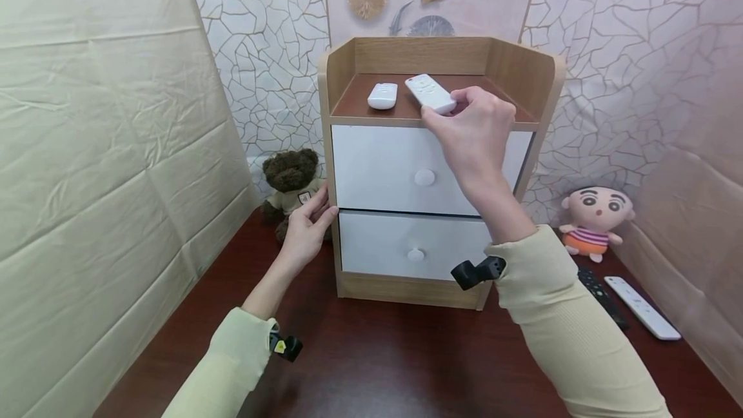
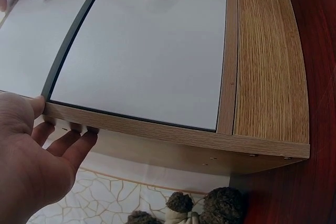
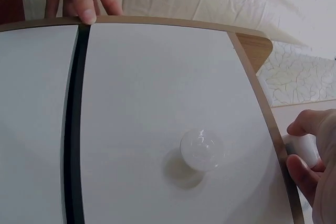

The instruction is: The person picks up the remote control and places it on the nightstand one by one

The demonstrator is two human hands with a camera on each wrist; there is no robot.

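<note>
Remote (image 1: pixel 430 93) pinched by right hand (image 1: pixel 473 131); head view only.

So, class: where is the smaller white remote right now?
In the head view, the smaller white remote lies on the cabinet's top shelf, left of the longer remote held by the right hand.

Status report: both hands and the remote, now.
Right hand pinching white remote over cabinet top. Left hand braced flat on cabinet's side. Second small remote lies just beside it; both drawers closed.
</note>
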